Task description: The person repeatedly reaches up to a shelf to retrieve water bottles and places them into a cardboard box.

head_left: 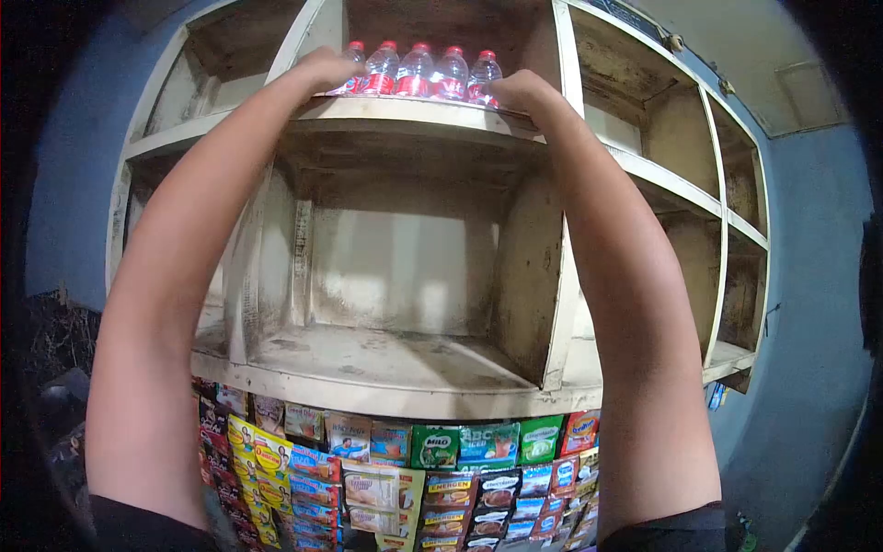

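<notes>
Several clear plastic bottles with red caps and red labels stand upright in a row on the upper middle shelf. My left hand is at the left end of the row, its fingers against the leftmost bottle. At the right end, my right hand touches the side of the rightmost bottle. Both arms are raised, and the fingertips are partly hidden, so how far each hand closes around its bottle does not show.
Wooden shelf dividers rise beside both arms. Below the lower shelf board hang strips of coloured sachets. Blue walls flank the shelving, and dark clutter lies at the far left.
</notes>
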`<state>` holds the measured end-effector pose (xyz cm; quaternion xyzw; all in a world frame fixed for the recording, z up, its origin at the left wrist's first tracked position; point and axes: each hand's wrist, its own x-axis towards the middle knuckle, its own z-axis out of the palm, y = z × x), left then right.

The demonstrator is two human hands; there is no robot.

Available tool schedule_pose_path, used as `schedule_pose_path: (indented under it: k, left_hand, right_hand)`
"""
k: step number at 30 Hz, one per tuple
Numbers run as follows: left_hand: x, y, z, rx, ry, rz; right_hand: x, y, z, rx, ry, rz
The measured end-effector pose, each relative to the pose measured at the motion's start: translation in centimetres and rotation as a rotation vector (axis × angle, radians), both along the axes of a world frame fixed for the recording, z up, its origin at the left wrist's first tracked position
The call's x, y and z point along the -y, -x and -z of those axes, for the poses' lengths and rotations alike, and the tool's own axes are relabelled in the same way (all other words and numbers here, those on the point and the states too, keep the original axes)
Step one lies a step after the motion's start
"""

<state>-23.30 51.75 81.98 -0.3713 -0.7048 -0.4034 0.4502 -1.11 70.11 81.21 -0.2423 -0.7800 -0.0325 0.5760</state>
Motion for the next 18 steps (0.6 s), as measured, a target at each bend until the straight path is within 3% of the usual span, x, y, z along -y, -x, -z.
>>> schedule_pose_path:
  k: [3, 7, 9, 10, 12, 15, 18]
  left_hand:
    - [-1.1, 1.8, -2.0, 0.152, 0.098, 0.149]
    - [-2.0, 2.5, -2.7, 0.206, 0.256, 0.201]
    - [-2.4, 4.7, -4.5, 0.271, 0.412, 0.251]
    - [-3.0, 6.2, -5.6, 0.25, 0.357, 0.194]
    - [-1.9, 2.4, -3.0, 0.222, 0.411, 0.118]
    - [-2.2, 2.3, -2.6, 0.179, 0.459, 0.012]
    - [-2.3, 3.1, -3.4, 0.149, 0.47, -0.084]
  right_hand:
    - [0.5, 0.6, -0.6, 0.271, 0.02, 0.061]
    - [-1.6, 1.7, -1.8, 0.335, -0.051, 0.136]
    - [-3.0, 2.6, -3.8, 0.484, 0.059, 0.113]
    - [-6.4, 3.8, -6.4, 0.379, 0.179, 0.024]
    - [-3.1, 2.3, -4.0, 0.387, 0.149, 0.077]
    - [-2.6, 2.5, -2.6, 0.283, 0.048, 0.173]
    - [-2.3, 2.4, -2.9, 0.475, 0.161, 0.136]
